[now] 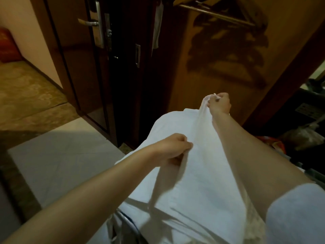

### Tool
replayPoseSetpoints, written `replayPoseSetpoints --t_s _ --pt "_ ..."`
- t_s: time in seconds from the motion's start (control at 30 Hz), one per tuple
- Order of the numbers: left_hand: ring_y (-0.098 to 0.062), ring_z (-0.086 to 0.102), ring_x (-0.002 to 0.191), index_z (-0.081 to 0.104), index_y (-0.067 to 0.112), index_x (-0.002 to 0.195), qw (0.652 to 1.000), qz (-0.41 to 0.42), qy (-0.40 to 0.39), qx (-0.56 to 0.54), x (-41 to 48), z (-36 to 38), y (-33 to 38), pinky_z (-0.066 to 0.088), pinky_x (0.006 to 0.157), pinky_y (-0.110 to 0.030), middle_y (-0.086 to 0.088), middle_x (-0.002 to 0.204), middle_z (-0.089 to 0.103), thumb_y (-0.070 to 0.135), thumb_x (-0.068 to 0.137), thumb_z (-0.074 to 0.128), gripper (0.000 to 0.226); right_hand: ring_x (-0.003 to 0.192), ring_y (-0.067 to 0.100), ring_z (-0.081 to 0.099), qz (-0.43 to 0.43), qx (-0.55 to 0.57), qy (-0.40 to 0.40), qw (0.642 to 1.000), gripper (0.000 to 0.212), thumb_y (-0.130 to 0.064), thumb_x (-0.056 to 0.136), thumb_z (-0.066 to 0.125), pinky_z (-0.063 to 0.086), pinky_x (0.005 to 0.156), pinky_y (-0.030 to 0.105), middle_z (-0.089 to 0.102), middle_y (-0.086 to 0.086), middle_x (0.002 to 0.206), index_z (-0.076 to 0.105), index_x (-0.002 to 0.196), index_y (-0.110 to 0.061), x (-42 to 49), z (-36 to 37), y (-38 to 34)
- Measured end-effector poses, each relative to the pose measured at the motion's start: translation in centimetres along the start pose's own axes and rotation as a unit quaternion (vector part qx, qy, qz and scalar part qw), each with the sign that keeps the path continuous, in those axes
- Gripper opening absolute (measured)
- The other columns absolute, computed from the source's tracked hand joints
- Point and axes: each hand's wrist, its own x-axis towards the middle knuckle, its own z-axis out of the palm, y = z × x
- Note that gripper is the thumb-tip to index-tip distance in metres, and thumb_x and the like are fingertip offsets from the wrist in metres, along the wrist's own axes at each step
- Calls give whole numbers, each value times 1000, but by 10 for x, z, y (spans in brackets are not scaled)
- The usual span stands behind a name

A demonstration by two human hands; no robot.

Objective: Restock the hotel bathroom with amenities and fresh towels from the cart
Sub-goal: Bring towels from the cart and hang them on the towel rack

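Note:
A large white towel (198,175) hangs spread out in front of me, lifted by both hands. My right hand (219,103) grips a bunched corner of it, raised and stretched forward. Nearer to me, my left hand (173,147) pinches a fold along the towel's edge. The cloth drapes down between my forearms and covers what lies beneath it. At the bottom, a metal rail (126,219) of the cart shows under the towel.
A dark wooden door (84,55) with a metal handle stands open at the left, beside a wooden wardrobe (211,55) holding hangers. Pale floor tiles (58,155) lie at the lower left, with patterned carpet beyond. Cart items and a bag sit at the right edge (302,136).

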Motion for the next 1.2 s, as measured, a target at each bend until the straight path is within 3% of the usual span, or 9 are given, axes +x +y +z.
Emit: replayPoseSetpoints --t_s 0.17,0.3,0.43,0.57,0.83,0.93,1.0,1.07,1.2 --pt "-23 49 81 49 11 85 995 -6 86 -56 -5 -12 -23 39 74 -32 -13 87 50 21 95 48 14 90 19 53 -5 7 -59 998 27 -27 97 46 44 74 30 51 1 100 46 121 -15 -20 18 -5" --pt "-24 65 97 62 2 104 1000 -5 13 -10 -17 -15 -30 52 90 -37 -11 105 68 31 88 62 33 95 22 56 20 20 -89 996 27 -32 96 49 52 83 37 53 0 98 45 119 -19 -27 35 -5" --pt "-23 65 92 58 0 114 998 -27 -59 4 -33 -27 -38 56 77 -32 -16 112 65 20 90 60 31 98 22 56 22 15 -84 996 29 -30 96 51 52 85 36 53 1 102 45 122 -20 -24 39 -5" --pt "-27 60 86 55 -2 115 996 -25 -56 57 -43 -44 -47 53 79 -38 -25 108 61 29 90 59 40 99 22 57 17 22 -99 995 32 -30 95 52 52 86 37 54 1 103 46 123 -18 -26 47 -3" --pt "-6 60 59 57 11 80 994 -45 -66 76 -46 -59 -61 51 57 -17 2 71 60 27 90 59 18 105 22 56 -11 -11 -167 986 39 -22 96 49 50 94 36 55 5 119 41 134 -19 -36 64 -6" --pt "-8 64 68 61 12 88 994 -59 -72 59 -42 -64 -67 55 64 -19 1 80 65 26 91 58 15 124 25 48 -7 -3 -231 973 48 -22 97 48 43 104 39 46 5 137 32 142 -19 -38 66 -6" --pt "-10 64 70 61 8 92 993 -70 -78 51 -40 -66 -73 55 65 -20 1 81 68 27 91 57 19 136 27 36 -14 -50 -273 961 58 -25 97 49 35 110 41 34 3 151 22 148 -21 -39 68 -3" --pt "-4 61 57 59 10 79 993 -78 -86 38 -38 -64 -78 52 57 -17 8 64 65 25 92 57 21 141 29 27 -32 -139 -295 945 67 -34 96 49 29 113 43 25 1 155 12 151 -26 -41 67 1" --pt "-17 65 77 63 1 105 991 -91 -90 29 -33 -62 -85 56 74 -26 -9 94 68 29 91 59 32 141 36 24 -46 -297 -318 899 69 -51 94 41 26 113 49 26 5 155 6 150 -34 -40 70 8"
